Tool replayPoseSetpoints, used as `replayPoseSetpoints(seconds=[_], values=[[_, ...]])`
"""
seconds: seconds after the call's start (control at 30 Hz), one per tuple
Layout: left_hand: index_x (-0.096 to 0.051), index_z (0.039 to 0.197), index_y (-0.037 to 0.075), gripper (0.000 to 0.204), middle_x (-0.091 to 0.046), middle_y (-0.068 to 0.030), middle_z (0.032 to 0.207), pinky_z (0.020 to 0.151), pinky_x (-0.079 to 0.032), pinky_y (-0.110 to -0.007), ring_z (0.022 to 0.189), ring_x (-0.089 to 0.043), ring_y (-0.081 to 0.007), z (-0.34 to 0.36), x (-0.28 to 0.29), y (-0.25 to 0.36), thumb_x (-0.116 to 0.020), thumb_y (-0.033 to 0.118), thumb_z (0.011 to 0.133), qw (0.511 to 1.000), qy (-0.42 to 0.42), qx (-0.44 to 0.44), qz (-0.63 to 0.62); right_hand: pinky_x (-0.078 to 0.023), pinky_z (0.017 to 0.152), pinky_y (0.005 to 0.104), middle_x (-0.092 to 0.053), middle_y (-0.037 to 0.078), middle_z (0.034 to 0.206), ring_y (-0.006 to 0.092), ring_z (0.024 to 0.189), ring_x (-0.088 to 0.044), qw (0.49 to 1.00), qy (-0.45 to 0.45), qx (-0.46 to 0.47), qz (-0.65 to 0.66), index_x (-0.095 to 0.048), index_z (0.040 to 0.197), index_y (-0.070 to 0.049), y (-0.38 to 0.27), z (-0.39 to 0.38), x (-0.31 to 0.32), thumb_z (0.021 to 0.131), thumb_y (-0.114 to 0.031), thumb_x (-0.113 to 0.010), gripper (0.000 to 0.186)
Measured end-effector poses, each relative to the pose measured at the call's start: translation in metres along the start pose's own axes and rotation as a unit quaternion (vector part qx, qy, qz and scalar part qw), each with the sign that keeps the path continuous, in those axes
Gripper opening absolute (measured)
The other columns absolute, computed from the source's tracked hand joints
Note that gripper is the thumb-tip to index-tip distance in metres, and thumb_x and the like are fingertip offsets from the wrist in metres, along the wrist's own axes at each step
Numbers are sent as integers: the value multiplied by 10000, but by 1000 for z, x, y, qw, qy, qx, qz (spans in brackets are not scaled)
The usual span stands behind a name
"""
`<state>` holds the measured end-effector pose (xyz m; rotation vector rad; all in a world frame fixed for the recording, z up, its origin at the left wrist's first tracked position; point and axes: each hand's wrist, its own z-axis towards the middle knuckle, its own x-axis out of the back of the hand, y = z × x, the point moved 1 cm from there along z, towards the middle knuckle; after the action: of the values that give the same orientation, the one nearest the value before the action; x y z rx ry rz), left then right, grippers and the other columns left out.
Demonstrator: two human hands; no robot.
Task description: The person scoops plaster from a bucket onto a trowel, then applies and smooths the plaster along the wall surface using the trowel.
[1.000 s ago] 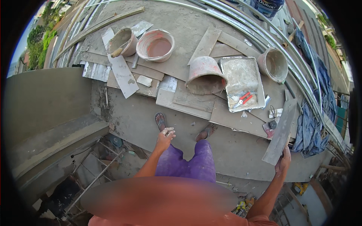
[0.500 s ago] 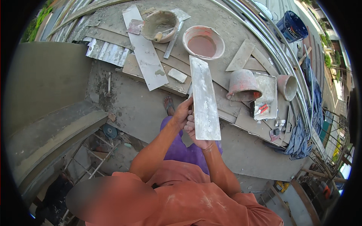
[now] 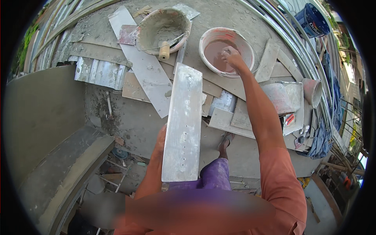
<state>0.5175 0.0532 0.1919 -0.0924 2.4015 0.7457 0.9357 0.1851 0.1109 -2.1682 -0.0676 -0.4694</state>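
A long steel trowel (image 3: 183, 121), flat face up, is upright in the middle of the head view. My left hand (image 3: 160, 137) holds it from behind, fingers mostly hidden by the blade. My right hand (image 3: 230, 56) reaches over a white bucket (image 3: 205, 52) of reddish-brown liquid, fingers curled; whether they hold anything is unclear. Left of that bucket a mud-caked bucket (image 3: 149, 27) has a roller handle (image 3: 164, 51) on its wire and a stained scraper (image 3: 127, 35) at its rim.
Loose boards (image 3: 145, 74) cover the ledge. At right lie overturned buckets (image 3: 312, 92), a tray (image 3: 295, 98), red-handled pliers (image 3: 290, 119), a blue tarp (image 3: 323, 137) and long metal rods (image 3: 280, 23). A dark blue pail (image 3: 311, 19) stands behind; a low wall (image 3: 47, 102) runs at left.
My right hand has let go of the trowel and reached forward into the pink bucket. My left hand now holds the trowel alone, further left. The view has also shifted.
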Motion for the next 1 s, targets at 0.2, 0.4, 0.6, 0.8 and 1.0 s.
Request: replayPoseSetpoints(seconds=[0.2,0.4,0.6,0.8,1.0], values=[[-544,1351,-39,488,-679,-134,1175,801,-602,-333,961,-703,-188,15,-33,4,-550,324,1025,997,19,60,-46,-522,659,280,-639,82,943,165,757,-609,935,167,-185,255,-629,1131,-38,40,50,-12,1052,-226,-523,230],[-549,1350,-44,441,-685,-138,1171,770,-624,-332,927,-714,-199,60,-78,33,-567,250,1022,989,36,100,-101,-458,560,250,-613,48,800,102,588,-507,897,-202,-20,392,-562,826,-93,-55,-21,53,1080,-316,-483,347],[-559,1318,-58,419,-701,-138,1136,733,-643,-338,898,-733,-189,77,-160,59,-598,211,1000,983,-7,74,-167,-574,874,295,-719,165,1075,195,943,-716,967,-214,103,94,-684,1120,45,-184,-175,87,1088,-291,-461,404],[-562,1316,-56,417,-701,-135,1135,731,-643,-336,894,-734,-189,88,-161,53,-607,207,995,989,-26,57,-135,-540,976,351,-703,167,1133,223,1076,-687,966,-123,228,-16,-661,1214,41,-179,-178,112,1088,-243,-461,370],[-565,1315,-54,416,-702,-132,1134,729,-643,-333,891,-734,-188,100,-144,34,-616,203,991,993,-40,57,-93,-550,830,352,-707,130,978,209,898,-694,998,43,39,9,-662,1131,36,-44,-42,99,1017,-184,-525,283]])
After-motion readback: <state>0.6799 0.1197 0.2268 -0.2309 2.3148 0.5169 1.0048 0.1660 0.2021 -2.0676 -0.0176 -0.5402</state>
